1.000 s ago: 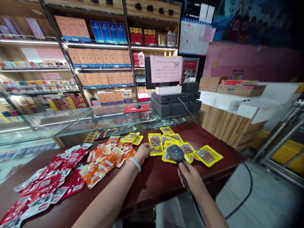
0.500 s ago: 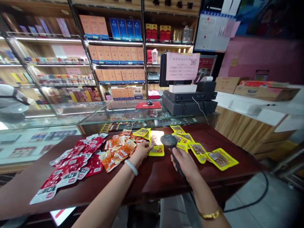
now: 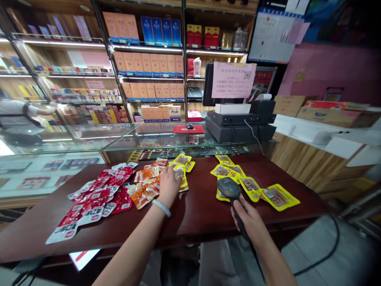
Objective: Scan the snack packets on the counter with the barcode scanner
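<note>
My right hand (image 3: 249, 221) grips the handle of a black barcode scanner (image 3: 228, 187), whose head hangs over the near edge of a group of yellow snack packets (image 3: 256, 188) on the dark red wooden table (image 3: 196, 216). My left hand (image 3: 168, 185), with a pale bangle at the wrist, lies on a yellow packet (image 3: 182, 180) beside the orange packets (image 3: 147, 187). Its fingers are pressed down on the packet. Two more yellow packets (image 3: 183, 160) lie just behind it. Red packets (image 3: 95, 196) are spread out at the left.
A glass display counter (image 3: 125, 139) runs behind the table, with a cash register and screen (image 3: 238, 119) on it. Shelves of boxed goods (image 3: 149, 67) fill the back wall. A person (image 3: 20, 115) stands at the far left. The scanner's cable (image 3: 321, 254) trails to the floor at right.
My left hand has slid a yellow packet leftward, away from the scanner and up against the orange pile. The scanner has moved right, back over the yellow group.
</note>
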Demonstrator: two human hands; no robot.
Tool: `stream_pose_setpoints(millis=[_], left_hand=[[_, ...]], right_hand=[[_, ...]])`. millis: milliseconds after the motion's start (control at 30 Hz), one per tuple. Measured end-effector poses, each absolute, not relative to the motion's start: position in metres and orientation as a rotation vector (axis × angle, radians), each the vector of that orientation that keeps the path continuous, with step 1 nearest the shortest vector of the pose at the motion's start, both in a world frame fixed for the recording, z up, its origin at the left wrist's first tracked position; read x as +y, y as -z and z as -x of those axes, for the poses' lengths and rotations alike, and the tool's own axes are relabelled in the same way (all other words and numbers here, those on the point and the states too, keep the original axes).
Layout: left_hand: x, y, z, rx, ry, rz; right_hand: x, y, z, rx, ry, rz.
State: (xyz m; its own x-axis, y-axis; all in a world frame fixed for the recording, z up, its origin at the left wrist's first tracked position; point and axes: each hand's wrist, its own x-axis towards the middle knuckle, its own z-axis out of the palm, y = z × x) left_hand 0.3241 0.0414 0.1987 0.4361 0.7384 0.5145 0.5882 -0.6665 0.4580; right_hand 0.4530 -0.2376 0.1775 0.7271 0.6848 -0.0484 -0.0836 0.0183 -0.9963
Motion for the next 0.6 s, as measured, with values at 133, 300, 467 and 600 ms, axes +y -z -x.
stream_pose_setpoints(millis=[133, 300, 467, 600], left_hand=[[-0.023, -0.193, -0.362, 0.849, -0.606, -2.636], [-0.072, -0.186, -0.409, 0.922, -0.364, -2.718], [-0.074, -0.186, -0.435, 0.871, -0.241, -2.698], [-0.058, -0.177, -0.428, 0.867, -0.319, -2.498]], right_hand=[[-0.26, -0.181, -0.458, -0.457, -0.546, 1.449], [-0.274, -0.183, -0.462, -0.408, -0.499, 1.44], [-0.278, -0.176, -0.461, -0.387, -0.5, 1.458], [-0.278, -0.172, -0.455, -0.43, -0.524, 1.492]])
